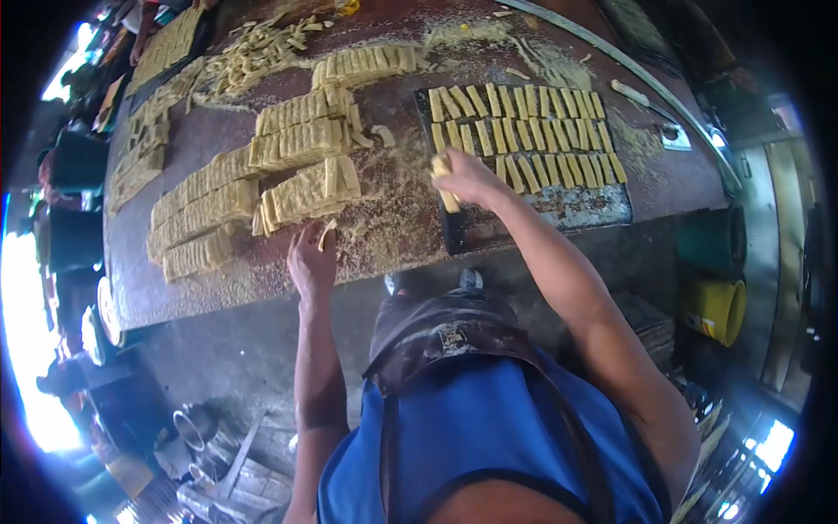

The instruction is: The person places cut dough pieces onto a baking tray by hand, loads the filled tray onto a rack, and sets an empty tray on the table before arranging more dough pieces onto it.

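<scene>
My right hand point(471, 179) is closed around pale yellow dough sticks point(449, 197) at the left edge of a dark baking tray point(576, 210). Rows of separate dough sticks point(532, 135) cover the upper part of that tray, while its lower part shows scuffed bare metal. Near the front edge of the table, my left hand point(312, 262) has a single dough stick point(327, 234) between thumb and fingers. Just above this hand stands a block of upright, tightly packed dough sticks point(305, 196). Part of the left fingers is hard to make out.
More packed rows point(201, 201) of sticks extend across the crumb-strewn reddish table point(393, 236). A loose heap of pieces point(253, 61) lies farther back. A scraper point(674, 137) rests at the right, inside a raised rim point(611, 52). Buckets point(717, 310) stand beyond the table; another person's hand shows at top left.
</scene>
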Tool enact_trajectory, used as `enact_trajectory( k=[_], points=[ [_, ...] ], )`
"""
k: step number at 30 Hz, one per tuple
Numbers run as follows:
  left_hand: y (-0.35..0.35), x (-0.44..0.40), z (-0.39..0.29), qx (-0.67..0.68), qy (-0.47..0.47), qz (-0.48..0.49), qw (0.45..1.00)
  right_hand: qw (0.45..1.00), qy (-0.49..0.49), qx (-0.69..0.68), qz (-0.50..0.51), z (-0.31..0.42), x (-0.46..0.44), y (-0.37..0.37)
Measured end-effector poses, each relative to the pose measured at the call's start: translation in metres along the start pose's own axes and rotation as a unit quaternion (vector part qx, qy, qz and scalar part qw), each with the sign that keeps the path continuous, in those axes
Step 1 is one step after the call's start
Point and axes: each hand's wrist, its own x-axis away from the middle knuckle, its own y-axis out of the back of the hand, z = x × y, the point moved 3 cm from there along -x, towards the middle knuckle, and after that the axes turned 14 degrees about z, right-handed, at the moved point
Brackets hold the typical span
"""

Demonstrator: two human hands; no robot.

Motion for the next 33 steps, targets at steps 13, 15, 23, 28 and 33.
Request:
enact_trajectory(
  k=[13,15,23,28,33],
  points=[
    [-0.072,-0.032,-0.080,0.181,-0.258,0.223,0.923,0.968,-0.109,0.007,-0.224,-0.062,0.057,-0.046],
    [-0.082,-0.024,-0.102,0.149,-0.319,0.285,0.892,0.966,-0.109,0.002,-0.233,-0.068,0.058,-0.043],
    [-0.111,0.000,-0.125,0.054,-0.323,0.336,0.883,0.962,-0.081,0.051,-0.256,-0.094,0.059,-0.025],
    [-0.099,0.015,-0.151,0.010,-0.282,0.262,0.923,0.975,-0.044,0.068,-0.207,-0.094,0.070,-0.013],
    [-0.107,0.025,-0.162,-0.024,-0.230,0.242,0.942,0.980,-0.005,0.072,-0.187,-0.112,0.064,-0.003]
  ],
)
